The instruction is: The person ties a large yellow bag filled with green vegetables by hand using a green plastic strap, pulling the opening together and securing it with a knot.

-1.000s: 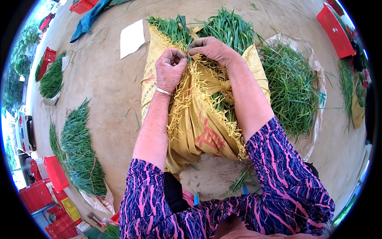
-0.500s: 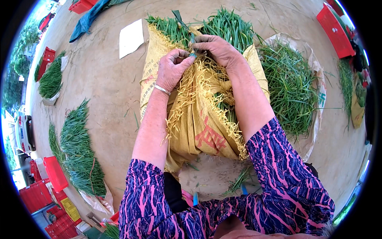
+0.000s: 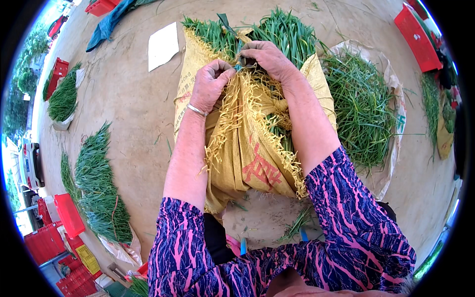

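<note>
A yellow woven sack point(image 3: 225, 171) with frayed edges is wrapped round bundles of long green leaves point(image 3: 284, 34), whose tops stick out at the far end. Its edges are drawn together over the middle. There my left hand point(image 3: 210, 85), a bangle at its wrist, pinches a blue-green strip point(image 3: 238, 66) between thumb and fingertips. Close on its right, my right hand point(image 3: 271, 58) has its fingers bent and pressed together at the same strip. What lies under those darkened fingertips is partly hidden. A dark green end of strip point(image 3: 226, 23) stands up beyond both hands.
Loose green leaves point(image 3: 358, 111) lie on a pale sheet point(image 3: 391, 163) to the right. More leaf bundles point(image 3: 101, 188) lie at the left. A white board point(image 3: 163, 47) rests on the floor at the far left. Red crates point(image 3: 418, 39) stand around the edges.
My left hand has shifted slightly left and away from me, its fingertips a little farther from the right hand's. My right hand has moved slightly up. The sack stays in place.
</note>
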The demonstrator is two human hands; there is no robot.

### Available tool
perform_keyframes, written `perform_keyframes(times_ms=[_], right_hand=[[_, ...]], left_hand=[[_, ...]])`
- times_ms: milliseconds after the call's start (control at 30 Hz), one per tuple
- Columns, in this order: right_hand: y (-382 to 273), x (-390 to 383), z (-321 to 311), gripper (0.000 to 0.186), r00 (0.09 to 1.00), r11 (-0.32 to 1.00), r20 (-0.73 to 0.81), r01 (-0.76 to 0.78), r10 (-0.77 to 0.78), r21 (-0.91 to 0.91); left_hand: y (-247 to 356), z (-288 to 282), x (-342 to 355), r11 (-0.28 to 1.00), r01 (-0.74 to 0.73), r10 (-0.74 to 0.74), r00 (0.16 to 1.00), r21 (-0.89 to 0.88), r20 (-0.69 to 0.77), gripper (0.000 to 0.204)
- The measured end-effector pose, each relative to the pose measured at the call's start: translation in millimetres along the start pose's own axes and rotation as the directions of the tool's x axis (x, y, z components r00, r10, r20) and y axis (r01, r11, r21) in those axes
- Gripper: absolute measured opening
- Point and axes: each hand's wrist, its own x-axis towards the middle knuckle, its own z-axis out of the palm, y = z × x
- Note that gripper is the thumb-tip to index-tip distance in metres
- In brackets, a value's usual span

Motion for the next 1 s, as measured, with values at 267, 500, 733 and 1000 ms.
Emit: perform_keyframes(times_ms=[267, 500, 733, 1000], right_hand=[[0, -1, 3, 0.015, 0.998, 0.995, -0.018, 0.061, -0.063, -0.081], [-1, -3, 1, 0.014, 0.992, 0.998, 0.127, 0.015, -0.023, 0.067], [0, -3, -5, 0.020, 0.984, 1.000, 0.176, 0.031, -0.032, 0.004], [1, 0, 5, 0.013, 0.991, 0.994, 0.080, 0.099, -0.103, 0.048]], left_hand=[[7, 4, -4, 0.980, 0.016, -0.021, 1.000, -0.196, -0.021, 0.014], [10, 4, -8, 0.985, -0.021, 0.019, 1.000, -0.173, -0.013, 0.024], [10, 1, -7, 0.987, 0.032, -0.041, 0.998, -0.158, -0.054, 0.015], [-3, 2, -3, 0.986, -0.166, 0.162, 0.974, -0.013, -0.156, 0.016]])
